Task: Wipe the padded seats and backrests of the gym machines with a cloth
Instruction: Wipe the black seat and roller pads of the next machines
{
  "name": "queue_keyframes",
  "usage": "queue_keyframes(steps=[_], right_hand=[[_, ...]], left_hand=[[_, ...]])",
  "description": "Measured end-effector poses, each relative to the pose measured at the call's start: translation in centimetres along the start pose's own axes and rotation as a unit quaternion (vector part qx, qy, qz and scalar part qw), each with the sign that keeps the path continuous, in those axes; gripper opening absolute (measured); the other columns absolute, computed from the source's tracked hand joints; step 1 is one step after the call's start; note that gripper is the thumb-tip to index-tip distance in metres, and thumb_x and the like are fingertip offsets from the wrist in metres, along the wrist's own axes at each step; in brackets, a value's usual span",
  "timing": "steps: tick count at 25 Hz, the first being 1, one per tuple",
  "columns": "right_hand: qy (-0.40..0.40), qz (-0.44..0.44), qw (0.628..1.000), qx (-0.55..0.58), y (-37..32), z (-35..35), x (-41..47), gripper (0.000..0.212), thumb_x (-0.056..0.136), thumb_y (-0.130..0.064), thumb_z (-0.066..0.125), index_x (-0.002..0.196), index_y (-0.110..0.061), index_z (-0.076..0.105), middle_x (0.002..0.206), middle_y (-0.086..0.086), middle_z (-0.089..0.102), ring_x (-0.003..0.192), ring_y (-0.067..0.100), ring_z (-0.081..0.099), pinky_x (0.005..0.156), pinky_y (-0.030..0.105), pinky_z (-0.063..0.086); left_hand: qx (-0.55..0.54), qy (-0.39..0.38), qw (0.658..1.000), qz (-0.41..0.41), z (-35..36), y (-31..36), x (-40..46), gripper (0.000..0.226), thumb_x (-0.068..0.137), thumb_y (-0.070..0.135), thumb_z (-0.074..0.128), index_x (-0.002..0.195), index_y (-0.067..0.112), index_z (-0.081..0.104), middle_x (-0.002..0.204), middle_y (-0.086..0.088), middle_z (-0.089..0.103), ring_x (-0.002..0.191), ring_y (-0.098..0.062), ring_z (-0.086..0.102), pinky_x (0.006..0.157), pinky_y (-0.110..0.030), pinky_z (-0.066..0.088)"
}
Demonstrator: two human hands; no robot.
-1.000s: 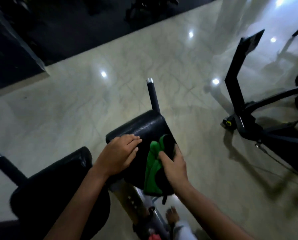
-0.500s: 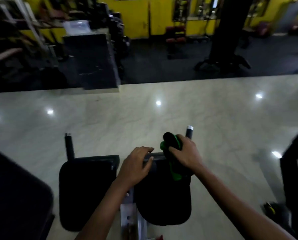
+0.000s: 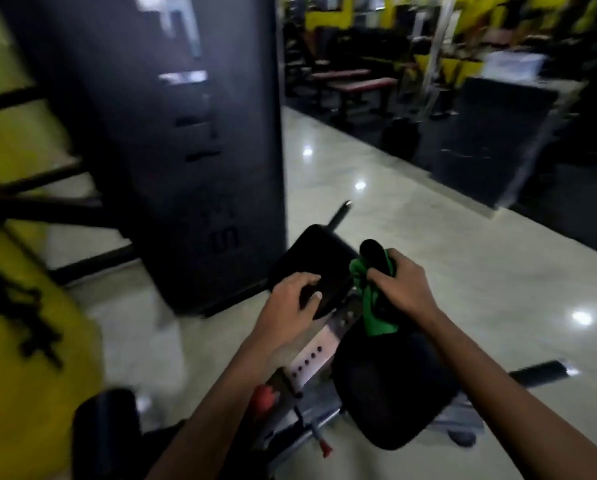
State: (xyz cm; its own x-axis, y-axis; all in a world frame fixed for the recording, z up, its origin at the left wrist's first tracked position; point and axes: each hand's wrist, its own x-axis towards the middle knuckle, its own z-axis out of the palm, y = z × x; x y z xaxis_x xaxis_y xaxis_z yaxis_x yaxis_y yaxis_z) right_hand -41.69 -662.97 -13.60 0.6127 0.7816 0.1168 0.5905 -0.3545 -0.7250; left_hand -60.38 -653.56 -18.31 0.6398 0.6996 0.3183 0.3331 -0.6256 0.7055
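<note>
Two black padded seats flank a metal adjustment bar (image 3: 312, 353) with holes. My left hand (image 3: 291, 301) rests on the near edge of the left pad (image 3: 310, 258), fingers curled over it. My right hand (image 3: 402, 285) grips a green and black cloth (image 3: 369, 303) that hangs down between the pads onto the top of the right pad (image 3: 390, 389). The image is blurred by head motion.
A tall black weight-stack cover (image 3: 158, 140) stands close on the left, with yellow frame parts (image 3: 23, 306) beside it. Black handle bars stick out behind the left pad (image 3: 338, 214) and right of the right pad (image 3: 539, 370). Benches and machines (image 3: 355, 84) line the dark far area across the glossy tile floor.
The head view swung left, bringing the black weight-stack cover into sight. My left hand moved from the right pad's edge to the left pad. My right hand still holds the cloth.
</note>
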Motion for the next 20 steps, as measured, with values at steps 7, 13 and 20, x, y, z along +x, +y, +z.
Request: queue_keyframes(steps=[7, 13, 20], right_hand=[[-0.199, -0.151, 0.968, 0.035, -9.8, 9.3, -6.2, 0.023, 0.081, -0.025, 0.067, 0.102, -0.017, 0.062, 0.095, 0.004, 0.063, 0.098, 0.025, 0.059, 0.079, 0.028, 0.040], [-0.316, -0.214, 0.924, 0.022, -14.9, 17.0, -12.9, 0.020, 0.079, -0.022, 0.069, 0.095, -0.015, 0.061, 0.091, 0.004, 0.062, 0.091, 0.024, 0.058, 0.073, 0.028, 0.039], [-0.378, -0.199, 0.904, 0.008, -18.1, 23.7, -21.5, 0.019, 0.079, -0.019, 0.069, 0.097, -0.014, 0.063, 0.089, 0.001, 0.063, 0.086, 0.020, 0.059, 0.073, 0.029, 0.043]], left_hand=[[0.102, 0.137, 0.970, -0.176, -9.4, -2.9, -15.4, 0.029, 0.089, 0.014, 0.060, 0.118, 0.008, 0.062, 0.118, -0.006, 0.063, 0.111, -0.019, 0.056, 0.086, -0.017, 0.035], [0.109, 0.223, 0.928, -0.279, -14.0, -5.0, -26.9, 0.031, 0.090, 0.022, 0.059, 0.118, 0.007, 0.061, 0.116, -0.008, 0.063, 0.109, -0.022, 0.058, 0.092, -0.025, 0.040], [0.094, 0.223, 0.904, -0.353, -18.2, -8.1, -37.6, 0.033, 0.089, 0.021, 0.058, 0.118, 0.004, 0.061, 0.115, -0.011, 0.064, 0.108, -0.022, 0.058, 0.081, -0.013, 0.032]])
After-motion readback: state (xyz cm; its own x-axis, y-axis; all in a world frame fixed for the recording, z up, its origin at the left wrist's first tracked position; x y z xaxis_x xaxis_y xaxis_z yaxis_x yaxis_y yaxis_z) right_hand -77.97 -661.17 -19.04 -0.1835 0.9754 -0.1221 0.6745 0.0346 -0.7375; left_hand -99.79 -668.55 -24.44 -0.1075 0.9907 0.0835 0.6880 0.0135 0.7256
